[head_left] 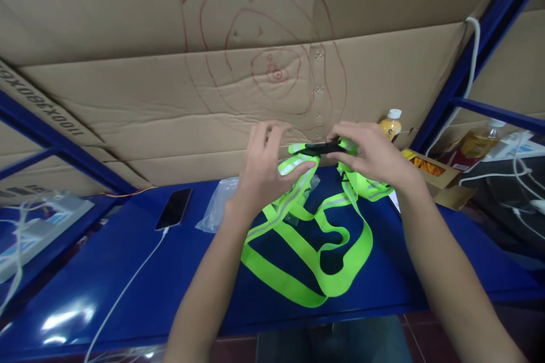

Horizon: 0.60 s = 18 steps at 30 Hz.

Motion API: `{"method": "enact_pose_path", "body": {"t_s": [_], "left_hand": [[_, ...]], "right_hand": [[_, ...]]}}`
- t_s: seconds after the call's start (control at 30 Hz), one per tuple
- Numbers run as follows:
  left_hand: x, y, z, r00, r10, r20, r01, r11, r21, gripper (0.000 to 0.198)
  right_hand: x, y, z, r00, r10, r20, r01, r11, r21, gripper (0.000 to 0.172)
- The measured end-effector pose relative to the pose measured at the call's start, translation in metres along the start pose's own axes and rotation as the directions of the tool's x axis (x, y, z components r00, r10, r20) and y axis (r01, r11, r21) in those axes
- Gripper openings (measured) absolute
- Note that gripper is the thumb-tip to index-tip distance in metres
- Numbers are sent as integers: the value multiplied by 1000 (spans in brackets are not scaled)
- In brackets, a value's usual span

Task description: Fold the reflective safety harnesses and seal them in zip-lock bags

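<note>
The neon-green reflective harness (356,258), slack on the blue table (106,244) and partly raised, looked light, soft and prone to tangling, best held by its black fitting (320,148). The right hand (372,150) pinched that; the left hand (261,167) bracketed a band, its clasp impossible to tell.
</note>
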State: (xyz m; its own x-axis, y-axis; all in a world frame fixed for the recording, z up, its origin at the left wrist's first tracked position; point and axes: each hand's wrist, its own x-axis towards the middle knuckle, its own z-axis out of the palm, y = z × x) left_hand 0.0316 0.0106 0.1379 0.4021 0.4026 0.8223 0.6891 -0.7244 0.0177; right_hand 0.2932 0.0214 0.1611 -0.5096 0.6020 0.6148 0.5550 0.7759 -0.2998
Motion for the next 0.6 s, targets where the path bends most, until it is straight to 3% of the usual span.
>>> {"method": "enact_pose_path", "body": {"t_s": [0.07,0.17,0.23,0.33,0.47,0.6], "left_hand": [[1,2,1,998,-45,-43,44,999,-31,53],[-2,2,4,997,-49,66,57,989,-137,24],[-3,0,5,991,-60,123,84,976,-202,17],[-3,-3,5,988,-110,108,132,966,-224,16],[-1,-2,0,957,-127,260,207,928,-310,20],[-1,-4,-1,902,-70,426,293,823,-487,29]], "right_hand": [[0,-4,0,996,-91,-20,90,996,-25,7],[2,-9,6,987,-135,-91,132,990,-41,6],[2,-11,10,983,-119,-141,108,991,-84,14],[1,-8,12,985,-29,-170,4,990,-142,31],[-2,0,13,994,90,69,-80,988,-134,28],[-2,5,13,966,92,241,-90,996,-16,32]]}}
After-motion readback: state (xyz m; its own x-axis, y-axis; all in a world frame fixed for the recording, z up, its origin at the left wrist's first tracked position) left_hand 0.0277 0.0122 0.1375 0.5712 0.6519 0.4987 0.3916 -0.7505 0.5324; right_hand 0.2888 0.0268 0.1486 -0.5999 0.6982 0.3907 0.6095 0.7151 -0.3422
